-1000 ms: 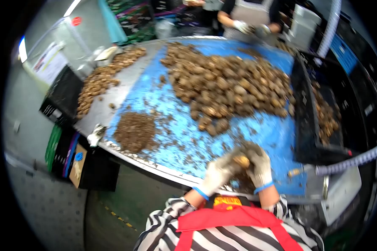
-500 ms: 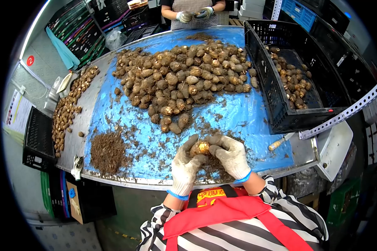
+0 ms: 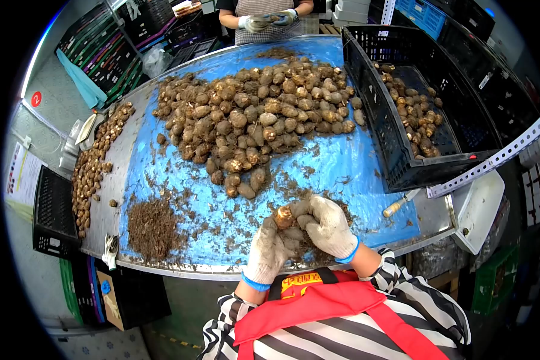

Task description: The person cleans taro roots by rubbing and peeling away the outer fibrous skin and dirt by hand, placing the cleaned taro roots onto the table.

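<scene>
Over the near edge of the table, both my gloved hands are closed about one small brown taro [image 3: 284, 218], its pale end facing up. My left hand [image 3: 271, 247] grips it from the left and below. From the right, my right hand [image 3: 326, 227] has its fingers bent in against the taro, which they partly cover. Just beyond lies a big heap of hairy, soil-covered taros [image 3: 240, 114] on a blue plastic sheet [image 3: 342, 165]. Under my hands the sheet is strewn with dark root scraps.
At right stands a black crate [image 3: 396, 129] with taros inside; near it lies a wooden-handled tool [image 3: 395, 208]. Trimmings form a pile [image 3: 153, 228] at left. Smaller taros [image 3: 96, 174] line the table's left side. Across the table, a person's gloved hands [image 3: 267, 21] hold something.
The taro has turned and tilted in my hands and moved slightly left and down. My left fingers have shifted below it. The whole view has shifted a little.
</scene>
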Action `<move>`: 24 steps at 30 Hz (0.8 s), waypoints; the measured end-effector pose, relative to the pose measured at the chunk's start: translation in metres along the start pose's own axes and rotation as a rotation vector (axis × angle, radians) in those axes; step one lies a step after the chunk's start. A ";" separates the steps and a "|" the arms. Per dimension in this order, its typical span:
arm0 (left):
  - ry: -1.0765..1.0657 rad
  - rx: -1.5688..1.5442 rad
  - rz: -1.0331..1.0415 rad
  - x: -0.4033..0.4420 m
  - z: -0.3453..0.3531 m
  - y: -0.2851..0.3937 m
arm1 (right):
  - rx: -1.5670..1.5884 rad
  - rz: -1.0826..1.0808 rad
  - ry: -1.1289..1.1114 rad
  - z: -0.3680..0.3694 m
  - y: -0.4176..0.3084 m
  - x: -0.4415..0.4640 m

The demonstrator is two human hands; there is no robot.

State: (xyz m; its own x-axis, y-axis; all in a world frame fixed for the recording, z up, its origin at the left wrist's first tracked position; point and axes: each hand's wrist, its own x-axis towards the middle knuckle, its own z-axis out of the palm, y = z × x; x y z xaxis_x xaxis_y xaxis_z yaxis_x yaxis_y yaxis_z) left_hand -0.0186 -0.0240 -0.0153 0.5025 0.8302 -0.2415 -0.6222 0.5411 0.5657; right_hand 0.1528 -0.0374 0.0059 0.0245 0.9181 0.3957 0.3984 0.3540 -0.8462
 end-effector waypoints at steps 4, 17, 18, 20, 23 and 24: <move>0.075 -0.095 0.001 0.008 -0.019 -0.001 | 0.066 0.053 -0.220 -0.008 -0.002 0.000; -0.032 1.072 0.377 0.016 -0.065 0.000 | 0.168 0.254 -0.267 -0.020 -0.001 0.022; -0.052 1.031 0.330 0.013 -0.083 -0.001 | 0.190 0.296 -0.261 -0.020 -0.003 0.022; -0.095 0.955 0.258 0.016 -0.068 0.006 | 0.183 0.310 -0.249 -0.019 -0.005 0.020; -0.035 0.997 -0.041 0.006 -0.031 0.026 | 0.000 0.252 -0.330 -0.024 -0.002 0.020; -0.027 1.035 -0.100 0.006 -0.022 0.031 | 0.010 0.241 -0.386 -0.025 0.005 0.020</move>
State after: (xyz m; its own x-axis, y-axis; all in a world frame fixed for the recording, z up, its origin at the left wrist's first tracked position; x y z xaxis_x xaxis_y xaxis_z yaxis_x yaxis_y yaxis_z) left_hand -0.0484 0.0006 -0.0168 0.5444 0.7779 -0.3137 0.2363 0.2166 0.9472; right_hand 0.1783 -0.0218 0.0188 -0.2295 0.9729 0.0268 0.4139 0.1225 -0.9020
